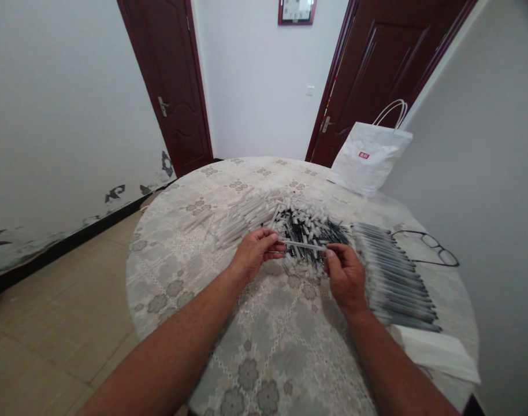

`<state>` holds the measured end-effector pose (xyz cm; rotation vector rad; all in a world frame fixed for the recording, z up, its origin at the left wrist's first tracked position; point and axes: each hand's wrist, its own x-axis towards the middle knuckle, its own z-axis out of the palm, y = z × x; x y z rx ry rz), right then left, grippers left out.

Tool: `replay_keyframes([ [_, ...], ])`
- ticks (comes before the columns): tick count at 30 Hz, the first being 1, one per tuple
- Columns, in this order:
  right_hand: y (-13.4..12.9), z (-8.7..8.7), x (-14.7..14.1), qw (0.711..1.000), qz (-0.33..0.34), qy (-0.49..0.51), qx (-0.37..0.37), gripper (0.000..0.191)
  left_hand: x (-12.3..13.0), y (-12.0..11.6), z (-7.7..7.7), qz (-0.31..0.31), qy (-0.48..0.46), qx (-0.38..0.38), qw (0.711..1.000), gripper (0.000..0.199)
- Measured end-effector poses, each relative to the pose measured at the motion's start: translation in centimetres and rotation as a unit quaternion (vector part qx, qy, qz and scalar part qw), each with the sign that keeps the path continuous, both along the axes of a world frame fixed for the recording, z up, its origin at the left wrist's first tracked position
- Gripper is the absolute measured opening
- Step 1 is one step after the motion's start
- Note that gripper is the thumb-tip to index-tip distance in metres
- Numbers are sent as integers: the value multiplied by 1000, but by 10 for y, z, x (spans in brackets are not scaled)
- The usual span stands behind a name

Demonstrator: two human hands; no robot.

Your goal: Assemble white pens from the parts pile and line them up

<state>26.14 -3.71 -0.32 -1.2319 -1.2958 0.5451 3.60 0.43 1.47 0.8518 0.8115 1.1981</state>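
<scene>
Left hand [259,248] and right hand [346,274] each pinch one end of 1 thin translucent tube [305,245]. Just beyond it: loose pile of slim black-and-clear sticks [305,228], too many to count. Right of right hand: row of dark-and-clear rods [398,277], 1 pair of eyeglasses [437,248]. Floral tablecloth [255,329], round table. Farther off: 1 white bag [368,159], 2 dark-red doors [173,75].

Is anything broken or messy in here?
Yes, the left wall looks damaged, with dark, peeling patches near the floor. On the table, thin tubes lie in a jumbled heap, which looks messy beside the neat row.
</scene>
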Motion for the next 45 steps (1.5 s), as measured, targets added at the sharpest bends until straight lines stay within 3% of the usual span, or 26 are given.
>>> replay_keyframes([
  [13, 0, 1, 1, 1000, -16, -10, -3, 28, 0, -2, 3, -18, -14, -11, 1000, 19],
  [23, -5, 7, -2, 977, 41, -192, 83, 18, -4, 4, -1, 39, 19, 2, 999, 20],
  [28, -5, 8, 1, 974, 43, -213, 69, 19, -9, 7, 0, 27, 25, 4, 999, 23],
  [33, -11, 11, -3, 984, 57, -166, -3, 24, -11, 7, 1, 24, 35, 12, 999, 20],
  [38, -13, 15, -8, 991, 92, -45, -87, 29, -13, 7, 2, 18, 55, 32, 998, 17],
  [45, -5, 8, -2, 968, 151, 113, -165, 33, -13, 7, 4, 10, 87, 62, 994, 23],
])
